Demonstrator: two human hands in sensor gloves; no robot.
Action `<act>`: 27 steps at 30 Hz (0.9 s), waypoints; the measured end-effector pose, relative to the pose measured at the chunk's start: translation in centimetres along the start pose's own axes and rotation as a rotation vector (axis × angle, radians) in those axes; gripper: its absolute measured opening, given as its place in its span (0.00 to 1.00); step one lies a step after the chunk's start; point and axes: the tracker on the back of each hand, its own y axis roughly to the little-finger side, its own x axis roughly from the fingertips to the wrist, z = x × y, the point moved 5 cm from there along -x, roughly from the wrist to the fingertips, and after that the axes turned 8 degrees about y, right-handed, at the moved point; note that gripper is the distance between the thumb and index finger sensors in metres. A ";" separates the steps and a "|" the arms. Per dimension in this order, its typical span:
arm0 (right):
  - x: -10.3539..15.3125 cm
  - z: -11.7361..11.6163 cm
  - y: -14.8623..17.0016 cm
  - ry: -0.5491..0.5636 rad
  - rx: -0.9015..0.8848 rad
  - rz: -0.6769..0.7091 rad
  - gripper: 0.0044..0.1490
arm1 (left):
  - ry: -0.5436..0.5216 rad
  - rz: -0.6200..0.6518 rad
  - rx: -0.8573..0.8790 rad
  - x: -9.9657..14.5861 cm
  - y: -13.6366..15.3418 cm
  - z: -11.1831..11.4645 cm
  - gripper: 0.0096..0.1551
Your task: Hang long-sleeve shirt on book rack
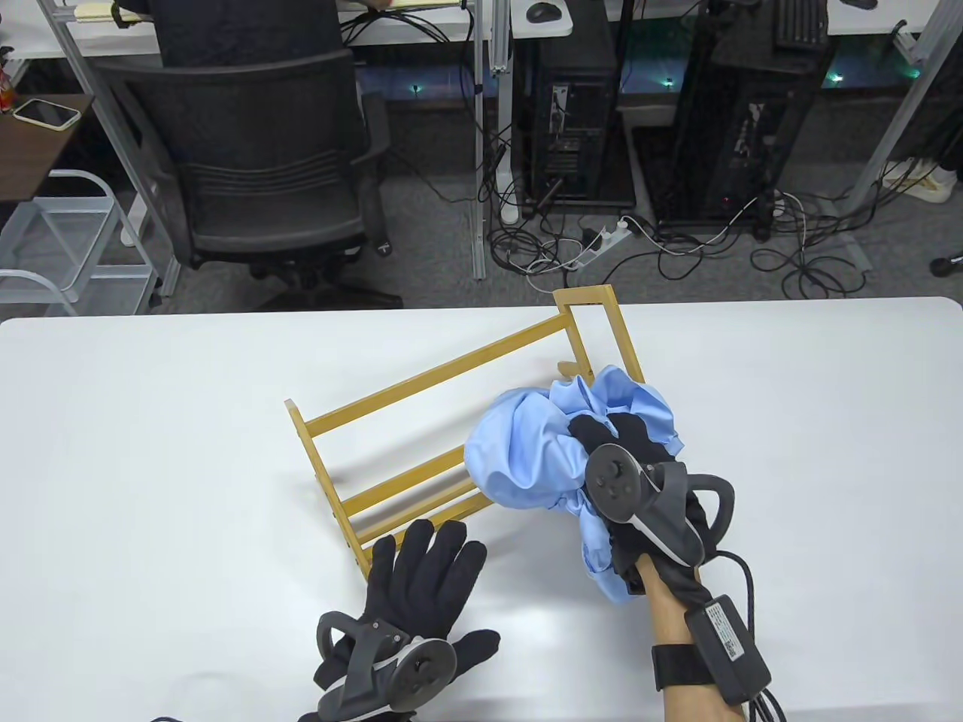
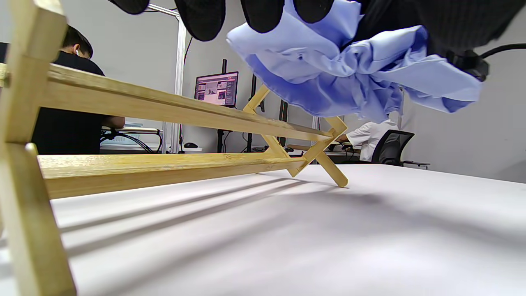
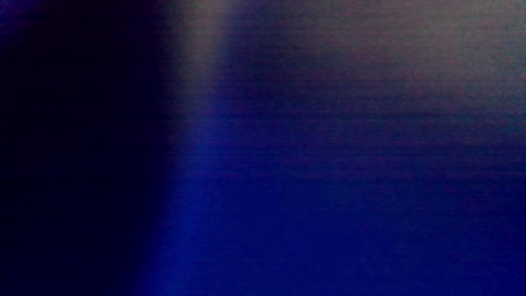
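Note:
A light wooden book rack [image 1: 421,444] stands on the white table [image 1: 150,466], running from near left to far right. My right hand [image 1: 624,444] grips a bunched light blue long-sleeve shirt [image 1: 527,451] and holds it over the rack's right end. In the left wrist view the shirt [image 2: 349,70] hangs above the rack's rails [image 2: 164,164], off the table. My left hand [image 1: 429,571] lies open and flat on the table by the rack's near left end, holding nothing. The right wrist view is covered by dark blue cloth [image 3: 312,205].
The table's far edge [image 1: 451,310] lies just behind the rack's far end. Beyond it are a black office chair [image 1: 263,180], computer towers [image 1: 572,105] and floor cables. A phone [image 1: 47,114] lies on a side desk at far left.

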 end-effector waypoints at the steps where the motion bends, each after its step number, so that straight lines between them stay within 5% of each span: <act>1: -0.4 -0.1 -0.4 0.002 0.005 0.007 0.43 | -0.001 0.001 0.001 0.0 0.0 0.0 0.59; 27: -6.6 -3.8 -5.0 -0.009 -0.006 -0.013 0.43 | 0.028 0.015 0.025 -0.4 -0.1 0.3 0.59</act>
